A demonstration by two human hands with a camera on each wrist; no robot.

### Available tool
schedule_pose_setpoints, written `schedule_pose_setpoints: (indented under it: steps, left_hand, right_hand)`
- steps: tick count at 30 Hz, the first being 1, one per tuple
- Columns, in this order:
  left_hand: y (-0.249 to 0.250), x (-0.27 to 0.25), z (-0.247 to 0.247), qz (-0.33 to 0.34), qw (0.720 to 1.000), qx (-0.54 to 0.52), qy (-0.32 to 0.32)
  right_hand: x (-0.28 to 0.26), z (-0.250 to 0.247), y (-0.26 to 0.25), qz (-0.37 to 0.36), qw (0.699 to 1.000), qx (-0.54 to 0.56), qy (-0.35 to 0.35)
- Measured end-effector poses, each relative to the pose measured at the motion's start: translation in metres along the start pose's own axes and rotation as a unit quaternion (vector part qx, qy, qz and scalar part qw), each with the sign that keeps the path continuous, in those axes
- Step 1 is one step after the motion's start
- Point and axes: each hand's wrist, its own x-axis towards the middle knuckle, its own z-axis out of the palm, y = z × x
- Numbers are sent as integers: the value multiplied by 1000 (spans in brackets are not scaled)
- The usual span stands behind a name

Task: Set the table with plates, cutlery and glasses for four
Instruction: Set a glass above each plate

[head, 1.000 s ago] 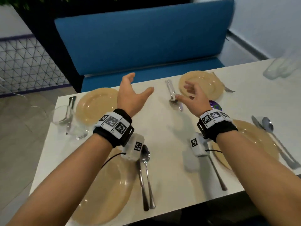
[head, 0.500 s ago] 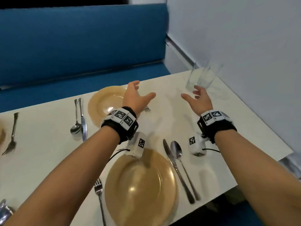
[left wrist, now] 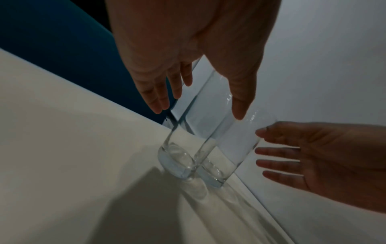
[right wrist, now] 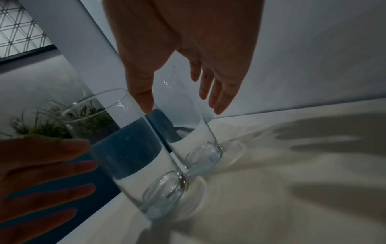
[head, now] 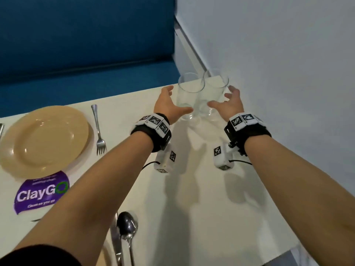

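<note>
Two clear empty glasses stand upright, side by side, at the far right corner of the white table (head: 192,198), close to the wall. My left hand (head: 175,101) is spread round the left glass (head: 187,93), thumb in front and fingers behind. My right hand (head: 222,96) is spread the same way round the right glass (head: 215,87). Neither hand grips. In the left wrist view my left hand (left wrist: 198,112) hovers over the left glass (left wrist: 179,148). In the right wrist view my right hand (right wrist: 181,109) brackets the right glass (right wrist: 198,140). I cannot tell whether fingers touch glass.
A tan plate (head: 44,141) with a fork (head: 98,129) beside it lies at the left, and a purple ClayGo sticker (head: 42,192) sits below it. A spoon (head: 126,227) and a knife (head: 115,239) lie near me. A pale wall (head: 269,54) bounds the table's right side; a blue bench (head: 86,45) stands behind.
The view has swung right toward the table's far corner. Both hands have reached forward from mid-table and now flank the two glasses, fingers still spread.
</note>
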Motion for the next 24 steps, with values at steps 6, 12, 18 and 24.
schedule_pose_setpoints:
  steps: [6, 12, 18, 24]
  left_hand:
    - [6, 27, 28, -9, 1000, -20, -2]
    - [2, 23, 27, -14, 999, -15, 50]
    - [-19, -24, -31, -9, 994, -43, 96]
    - [-72, -94, -138, -25, 987, -51, 152]
  right_hand:
    - [36, 2, -4, -42, 997, -13, -64]
    - [34, 13, -5, -85, 996, -24, -30]
    - [-18, 40, -2, -138, 990, 16, -3]
    - [-111, 99, -15, -190, 978, 0, -87]
